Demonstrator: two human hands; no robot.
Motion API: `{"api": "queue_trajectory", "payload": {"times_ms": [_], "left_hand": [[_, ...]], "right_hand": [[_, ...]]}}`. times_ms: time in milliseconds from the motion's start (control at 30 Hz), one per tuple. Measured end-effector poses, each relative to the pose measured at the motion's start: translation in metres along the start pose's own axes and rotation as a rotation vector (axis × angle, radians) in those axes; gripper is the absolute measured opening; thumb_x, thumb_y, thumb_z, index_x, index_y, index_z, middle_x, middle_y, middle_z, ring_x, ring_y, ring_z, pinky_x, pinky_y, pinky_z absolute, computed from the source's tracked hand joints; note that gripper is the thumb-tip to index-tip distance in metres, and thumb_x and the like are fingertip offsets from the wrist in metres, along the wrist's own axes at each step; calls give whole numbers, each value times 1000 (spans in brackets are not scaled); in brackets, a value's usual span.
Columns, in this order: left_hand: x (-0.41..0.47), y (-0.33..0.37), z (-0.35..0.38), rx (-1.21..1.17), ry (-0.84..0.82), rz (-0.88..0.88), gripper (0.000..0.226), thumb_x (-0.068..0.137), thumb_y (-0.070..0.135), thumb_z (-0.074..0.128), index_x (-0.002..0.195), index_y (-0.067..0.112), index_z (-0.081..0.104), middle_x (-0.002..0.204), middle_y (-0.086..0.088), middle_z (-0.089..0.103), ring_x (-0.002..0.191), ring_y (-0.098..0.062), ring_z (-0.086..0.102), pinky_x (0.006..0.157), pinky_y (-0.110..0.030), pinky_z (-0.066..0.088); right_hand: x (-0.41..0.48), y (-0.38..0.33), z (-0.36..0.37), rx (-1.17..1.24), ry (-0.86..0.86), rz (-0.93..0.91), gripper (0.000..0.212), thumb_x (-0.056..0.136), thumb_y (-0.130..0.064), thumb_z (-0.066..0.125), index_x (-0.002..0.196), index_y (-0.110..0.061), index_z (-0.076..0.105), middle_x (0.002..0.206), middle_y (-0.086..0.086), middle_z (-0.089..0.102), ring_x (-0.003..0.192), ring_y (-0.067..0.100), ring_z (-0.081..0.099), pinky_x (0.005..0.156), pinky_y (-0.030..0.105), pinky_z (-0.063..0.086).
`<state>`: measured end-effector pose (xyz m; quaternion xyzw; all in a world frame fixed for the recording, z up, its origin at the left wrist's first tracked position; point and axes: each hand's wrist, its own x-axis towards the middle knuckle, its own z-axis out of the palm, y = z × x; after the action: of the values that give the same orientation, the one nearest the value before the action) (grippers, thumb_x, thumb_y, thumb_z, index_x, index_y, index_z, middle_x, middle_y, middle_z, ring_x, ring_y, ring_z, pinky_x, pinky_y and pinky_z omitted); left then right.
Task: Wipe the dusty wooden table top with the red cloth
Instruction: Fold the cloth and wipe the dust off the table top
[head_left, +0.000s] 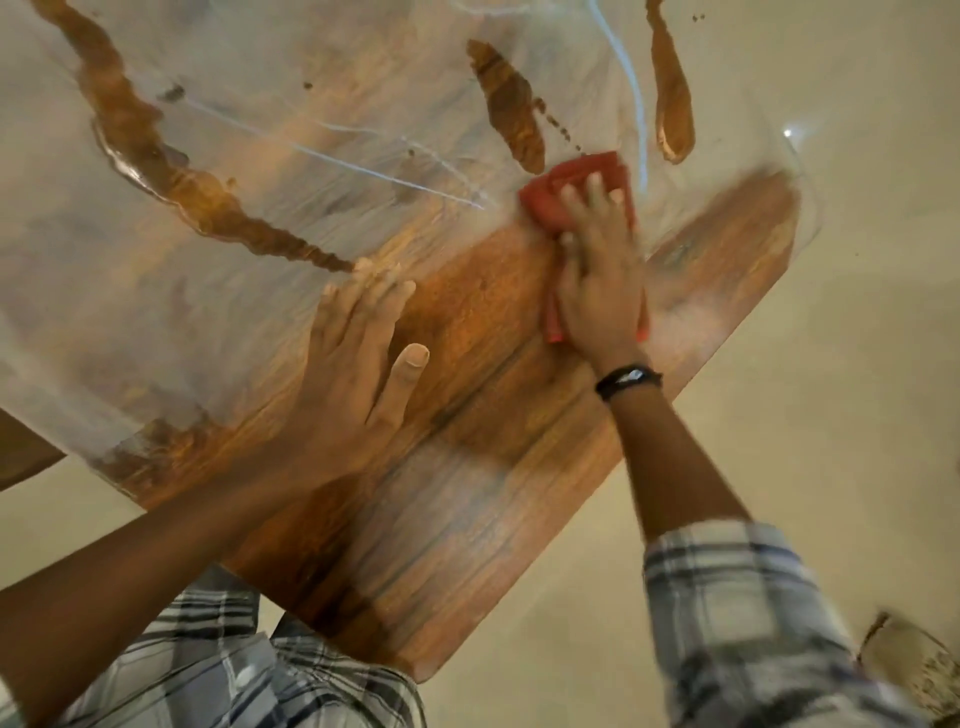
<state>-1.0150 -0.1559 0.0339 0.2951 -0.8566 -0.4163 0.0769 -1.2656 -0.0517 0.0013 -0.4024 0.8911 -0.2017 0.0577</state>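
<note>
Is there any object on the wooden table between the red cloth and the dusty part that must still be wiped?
Nothing visible. The right hand presses the red cloth flat at the border of the grey dust on the brown wooden table top. Only the left hand rests flat on the wood, off to the side.

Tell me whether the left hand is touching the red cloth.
Apart. The head view shows the left hand flat on the table, with bare wood between it and the cloth under the right hand.
</note>
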Motion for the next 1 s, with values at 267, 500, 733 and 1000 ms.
{"api": "queue_trajectory", "payload": {"times_ms": [267, 500, 733, 1000], "left_hand": [[2, -13, -6, -33, 35, -38, 71, 103, 56, 14, 149, 7, 36, 160, -10, 31, 153, -22, 10, 123, -53, 5], [-18, -20, -15, -74, 67, -39, 68, 104, 50, 17, 150, 3, 34, 161, -12, 28, 153, -24, 11, 122, -56, 8], [-27, -24, -29, -9, 71, -58, 69, 104, 52, 16, 151, 4, 31, 162, -11, 23, 154, -21, 6, 124, -49, 5], [-62, -64, -65, 70, 117, -125, 70, 104, 52, 16, 150, 3, 33, 162, -13, 25, 154, -25, 8, 122, -57, 8]], "right_hand": [[98, 61, -29, -38, 107, 446, 47, 107, -27, 31, 154, -26, 37, 165, 2, 25, 155, 24, 16, 124, 48, 8], [-26, -75, 34, -20, -17, 32, 49, 105, -19, 41, 153, -24, 39, 164, 4, 30, 154, 28, 19, 123, 58, 11], [-125, -156, 61, -16, -230, -255, 55, 101, -30, 51, 154, -27, 37, 165, -1, 26, 155, 20, 15, 122, 59, 11], [36, -7, 11, -11, 68, 272, 48, 106, -32, 30, 152, -23, 41, 163, 6, 32, 153, 30, 21, 121, 60, 18]]}}
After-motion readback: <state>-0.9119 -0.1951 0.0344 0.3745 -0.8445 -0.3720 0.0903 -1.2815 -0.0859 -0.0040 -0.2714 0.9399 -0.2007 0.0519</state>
